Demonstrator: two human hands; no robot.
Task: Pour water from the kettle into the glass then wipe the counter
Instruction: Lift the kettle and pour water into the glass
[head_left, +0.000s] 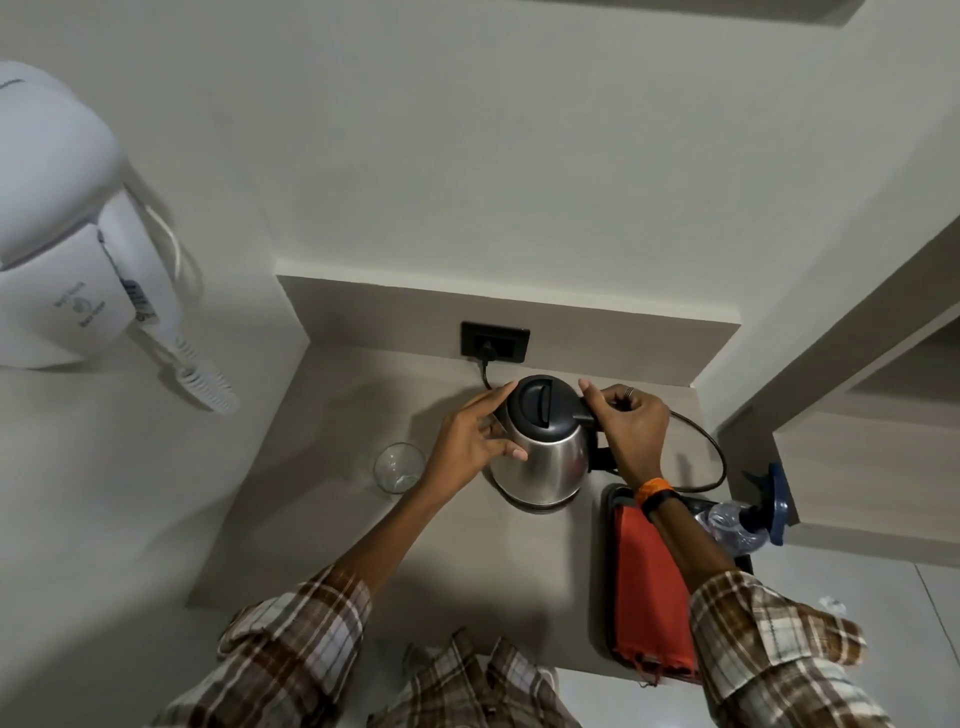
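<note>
A steel kettle (545, 462) with a black lid stands on its base on the beige counter (322, 519). My right hand (631, 431) is closed around the kettle's black handle at its right side. My left hand (470, 436) rests against the kettle's left side, thumb on the steel body and fingers by the lid. An empty clear glass (399, 467) stands upright on the counter just left of my left wrist. An orange cloth (644, 587) lies folded on a black tray at the right, partly under my right forearm.
The kettle's black cord (711, 447) loops behind it to a wall socket (495, 341). A plastic bottle with a blue cap (748, 519) lies at the tray's far end. A white wall-mounted appliance (57, 234) with a coiled cord hangs at the left. A shelf juts out at the right.
</note>
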